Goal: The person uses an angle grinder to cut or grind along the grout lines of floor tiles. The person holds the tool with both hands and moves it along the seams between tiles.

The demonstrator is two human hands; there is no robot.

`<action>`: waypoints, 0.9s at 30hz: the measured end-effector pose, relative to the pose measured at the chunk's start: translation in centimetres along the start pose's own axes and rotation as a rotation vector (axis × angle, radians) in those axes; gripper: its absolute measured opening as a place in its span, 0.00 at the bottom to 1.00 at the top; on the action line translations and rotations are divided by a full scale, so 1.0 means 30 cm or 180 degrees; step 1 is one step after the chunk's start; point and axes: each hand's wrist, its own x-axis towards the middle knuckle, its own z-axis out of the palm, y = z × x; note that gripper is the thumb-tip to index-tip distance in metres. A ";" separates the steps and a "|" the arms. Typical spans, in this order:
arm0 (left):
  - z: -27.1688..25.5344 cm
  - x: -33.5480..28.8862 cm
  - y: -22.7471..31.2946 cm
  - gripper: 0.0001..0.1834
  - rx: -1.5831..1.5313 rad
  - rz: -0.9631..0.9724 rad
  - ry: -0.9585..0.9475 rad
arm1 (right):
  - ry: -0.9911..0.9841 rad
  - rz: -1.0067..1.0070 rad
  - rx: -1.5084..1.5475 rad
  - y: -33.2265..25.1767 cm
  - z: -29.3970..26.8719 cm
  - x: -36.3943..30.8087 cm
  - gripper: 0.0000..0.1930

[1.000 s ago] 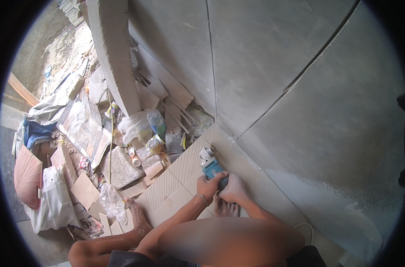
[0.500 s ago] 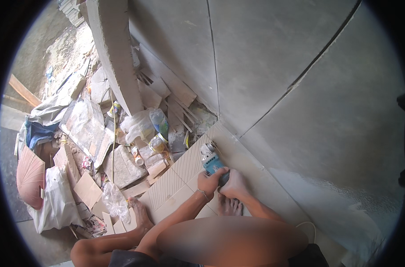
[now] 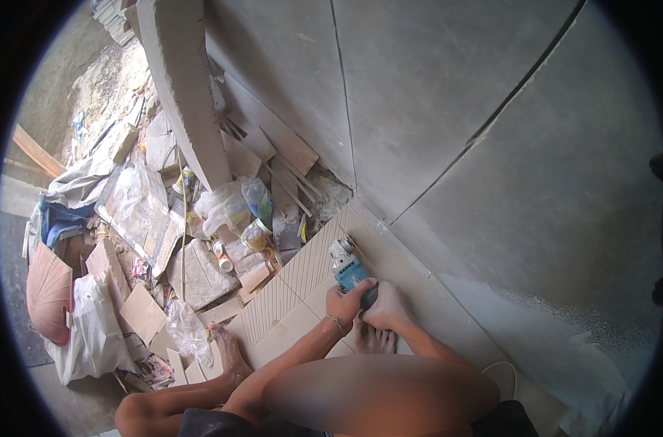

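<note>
Both my hands hold a small blue angle grinder (image 3: 348,268) over a beige ribbed tile (image 3: 291,288) lying on the floor beside a grey wall. My left hand (image 3: 344,302) grips the grinder's body from the left, a thin bracelet at its wrist. My right hand (image 3: 386,306) closes on the rear of the tool. The grinder's grey head points up and left, near the tile's far edge. My bare right foot (image 3: 371,340) rests just below the hands, my left foot (image 3: 226,348) on the tile's near left corner.
A pile of rubble lies to the left: tile offcuts (image 3: 142,313), plastic bags (image 3: 95,339), bottles (image 3: 257,200), a can (image 3: 221,255), a conical hat (image 3: 47,291). A concrete beam (image 3: 182,87) leans on the grey wall (image 3: 455,109). A white cord (image 3: 503,371) loops at lower right.
The view has shifted slightly, and the grinder with both hands sits a little lower and further right in the picture. The grip on the tool is unchanged.
</note>
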 end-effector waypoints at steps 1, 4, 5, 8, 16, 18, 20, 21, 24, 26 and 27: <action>0.000 -0.001 0.000 0.20 0.0009 -0.0011 -0.0004 | -0.0012 0.0015 -0.0044 -0.002 -0.002 -0.001 0.28; 0.002 0.000 -0.005 0.20 0.0035 -0.0019 0.0031 | -0.0024 0.0038 -0.0130 -0.009 -0.009 -0.005 0.27; 0.001 0.001 -0.007 0.20 0.0034 -0.0025 0.0023 | -0.0011 0.0032 -0.0125 -0.010 -0.010 -0.009 0.26; 0.001 0.005 -0.012 0.20 0.0020 -0.0038 0.0033 | 0.0014 0.0000 -0.0118 -0.012 -0.010 -0.011 0.27; 0.009 0.001 -0.006 0.18 -0.0035 0.0130 0.0014 | 0.0192 -0.0105 0.0054 0.011 0.006 -0.001 0.28; 0.010 0.003 -0.002 0.18 0.0019 0.0117 0.0047 | 0.0212 -0.0125 0.0091 0.013 0.009 0.004 0.28; 0.010 0.005 -0.004 0.18 0.0047 0.0098 0.0064 | 0.0251 -0.0144 0.0078 0.013 0.010 0.003 0.29; 0.009 0.007 -0.005 0.19 0.0043 0.0091 0.0052 | 0.0258 -0.0112 0.0060 0.013 0.011 0.002 0.29; 0.010 0.011 -0.010 0.19 0.0011 0.0091 -0.0019 | 0.0237 -0.0083 0.0048 0.013 0.007 -0.002 0.29; 0.010 0.010 -0.010 0.20 -0.0008 0.0084 -0.0033 | 0.0275 -0.0115 0.0061 0.013 0.007 -0.005 0.29; 0.012 0.010 -0.009 0.20 -0.0013 0.0068 -0.0022 | 0.0292 -0.0115 0.0069 0.013 0.007 -0.005 0.29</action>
